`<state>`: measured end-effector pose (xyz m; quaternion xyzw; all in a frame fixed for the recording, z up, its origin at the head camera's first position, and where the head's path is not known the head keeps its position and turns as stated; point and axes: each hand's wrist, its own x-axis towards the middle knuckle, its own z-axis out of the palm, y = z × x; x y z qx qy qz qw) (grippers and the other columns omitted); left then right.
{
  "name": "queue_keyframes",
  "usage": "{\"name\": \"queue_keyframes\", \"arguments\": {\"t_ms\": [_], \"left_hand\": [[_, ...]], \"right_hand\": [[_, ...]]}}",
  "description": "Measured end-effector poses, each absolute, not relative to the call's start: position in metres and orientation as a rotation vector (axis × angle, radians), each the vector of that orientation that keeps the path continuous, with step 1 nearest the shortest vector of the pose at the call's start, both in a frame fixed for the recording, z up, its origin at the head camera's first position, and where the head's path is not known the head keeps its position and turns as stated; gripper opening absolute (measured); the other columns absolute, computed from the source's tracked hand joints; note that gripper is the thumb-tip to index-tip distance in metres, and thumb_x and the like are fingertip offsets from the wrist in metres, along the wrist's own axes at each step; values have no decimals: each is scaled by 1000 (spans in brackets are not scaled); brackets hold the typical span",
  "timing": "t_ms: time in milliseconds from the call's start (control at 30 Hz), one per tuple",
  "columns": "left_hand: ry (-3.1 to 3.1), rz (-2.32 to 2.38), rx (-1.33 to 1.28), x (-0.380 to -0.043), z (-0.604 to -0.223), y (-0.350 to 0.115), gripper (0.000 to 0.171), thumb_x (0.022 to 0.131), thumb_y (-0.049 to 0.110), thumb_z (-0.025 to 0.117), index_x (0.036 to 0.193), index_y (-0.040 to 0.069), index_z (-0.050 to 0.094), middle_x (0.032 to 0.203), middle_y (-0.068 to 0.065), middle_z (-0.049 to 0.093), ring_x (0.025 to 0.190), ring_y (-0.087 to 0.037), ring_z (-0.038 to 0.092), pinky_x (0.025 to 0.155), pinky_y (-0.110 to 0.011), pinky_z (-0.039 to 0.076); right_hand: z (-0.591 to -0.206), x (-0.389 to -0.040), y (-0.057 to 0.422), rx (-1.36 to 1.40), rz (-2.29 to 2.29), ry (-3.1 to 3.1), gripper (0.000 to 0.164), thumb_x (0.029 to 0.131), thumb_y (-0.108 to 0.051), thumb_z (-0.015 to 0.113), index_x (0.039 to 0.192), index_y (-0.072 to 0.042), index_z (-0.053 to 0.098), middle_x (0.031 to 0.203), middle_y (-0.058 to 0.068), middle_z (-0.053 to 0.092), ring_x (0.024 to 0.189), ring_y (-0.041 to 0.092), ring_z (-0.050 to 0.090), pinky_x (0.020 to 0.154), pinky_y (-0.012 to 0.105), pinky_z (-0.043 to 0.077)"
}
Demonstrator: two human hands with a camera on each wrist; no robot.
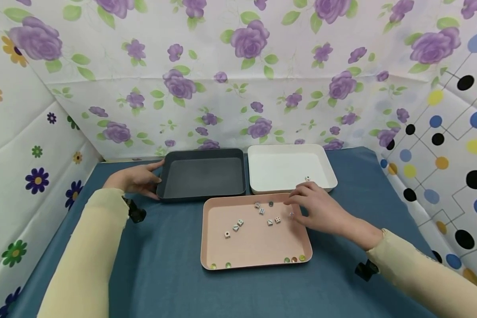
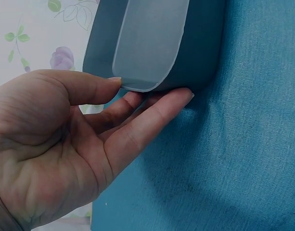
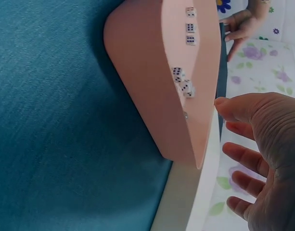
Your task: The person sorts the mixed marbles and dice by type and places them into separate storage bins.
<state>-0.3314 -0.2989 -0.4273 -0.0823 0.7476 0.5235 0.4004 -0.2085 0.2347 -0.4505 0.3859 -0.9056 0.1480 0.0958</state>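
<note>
My left hand (image 1: 140, 179) rests against the left end of a dark grey tray (image 1: 241, 174). In the left wrist view, its thumb is at the rim and its fingers (image 2: 152, 118) lie along the outer wall. Over the right end of a pink tray (image 1: 205, 229), my right hand (image 1: 319, 207) hovers with fingers loosely bent and apart; the right wrist view shows nothing between them. Several white dice (image 1: 262, 211) lie scattered in the pink tray. One die (image 1: 292, 213) shows between the right thumb and fingers, on the tray floor as far as can be seen.
Behind the pink tray stands a white tray (image 1: 284, 165), holding one die (image 1: 308, 178). Glass marbles (image 1: 294, 259) line the pink tray's near edge, and a dark marble (image 1: 271, 203) lies near its back. Blue cloth (image 1: 163, 274) covers the table. Patterned cloth (image 1: 218, 88) hangs behind.
</note>
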Motion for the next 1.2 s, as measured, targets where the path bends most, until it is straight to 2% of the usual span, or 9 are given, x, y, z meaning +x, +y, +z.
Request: {"name": "queue_keyframes", "arguments": {"t_ms": [333,767,1200], "left_hand": [[1881,1333,-221,-331,-427,-299,82,110,2,35,158,40,-20,165,-30,-14,144,-55,27,99,-57,53],[1887,1320,-222,-330,-425,-299,82,110,2,35,158,39,-20,165,-31,-13,144,-54,30,99,-57,52],[1910,1292,-231,-329,-423,-296,82,111,2,35,158,41,-19,165,-34,-2,140,-52,39,98,-57,53]], "right_hand": [[-455,-206,231,1173,463,-2722,31,84,-19,86,114,-15,79,116,3,67,117,28,54,99,50,47],[-464,-211,217,1176,382,-2741,20,86,-22,84,106,-21,81,107,-1,68,103,22,52,87,42,47],[-469,-213,203,1174,265,-2737,14,82,-20,85,96,-20,82,100,-1,67,99,23,52,87,44,48]]}}
